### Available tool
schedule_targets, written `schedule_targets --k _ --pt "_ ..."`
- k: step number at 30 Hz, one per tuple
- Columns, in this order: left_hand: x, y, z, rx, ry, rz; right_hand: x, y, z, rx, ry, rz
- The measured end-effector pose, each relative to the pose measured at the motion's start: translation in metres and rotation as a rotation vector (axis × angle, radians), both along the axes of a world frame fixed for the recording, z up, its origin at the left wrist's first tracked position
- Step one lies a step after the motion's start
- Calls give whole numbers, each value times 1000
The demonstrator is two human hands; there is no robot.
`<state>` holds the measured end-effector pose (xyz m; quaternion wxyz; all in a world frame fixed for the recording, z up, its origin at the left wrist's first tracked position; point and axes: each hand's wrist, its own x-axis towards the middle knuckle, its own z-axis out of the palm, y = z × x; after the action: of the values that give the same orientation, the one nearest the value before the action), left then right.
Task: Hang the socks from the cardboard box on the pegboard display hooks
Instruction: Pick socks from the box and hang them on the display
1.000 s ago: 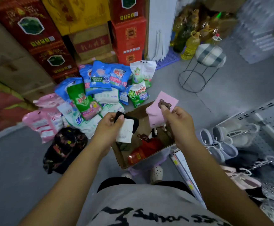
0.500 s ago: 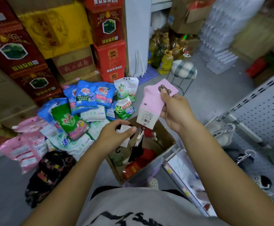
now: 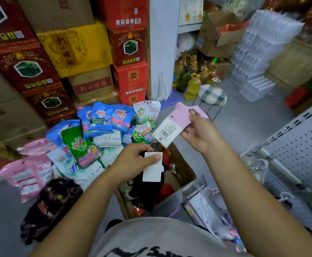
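Right hand, lifted further from cardboard box, pinching pink sock; left hand gripping black sock by its card just above; pegboard beyond right hand, hanging likely next.

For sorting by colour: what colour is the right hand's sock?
Pink; the sock shows best in head view.

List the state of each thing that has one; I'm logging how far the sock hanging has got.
pink sock: pinched by the right hand, raised, not hung
black sock: gripped at its white card by the left hand, above the cardboard box
cardboard box: open, red and dark items inside
pegboard: neither held sock on it
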<state>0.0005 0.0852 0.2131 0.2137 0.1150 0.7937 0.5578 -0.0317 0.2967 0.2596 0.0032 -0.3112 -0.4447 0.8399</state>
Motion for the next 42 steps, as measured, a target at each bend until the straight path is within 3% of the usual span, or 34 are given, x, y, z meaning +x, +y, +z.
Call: schedule_targets --k 11,23,28,36,42 --pt "11 16 23 -84 68 53 15 2 -19 -93 85 225" --pt "15 22 16 -213 134 71 22 5 -14 -301 124 295" --pt "17 24 20 -215 147 70 24 -1 -17 -133 244 360" --pt "21 24 25 -192 120 152 32 -5 -24 158 255 393" --pt "20 27 28 -230 125 153 36 -12 -21 56 248 322"
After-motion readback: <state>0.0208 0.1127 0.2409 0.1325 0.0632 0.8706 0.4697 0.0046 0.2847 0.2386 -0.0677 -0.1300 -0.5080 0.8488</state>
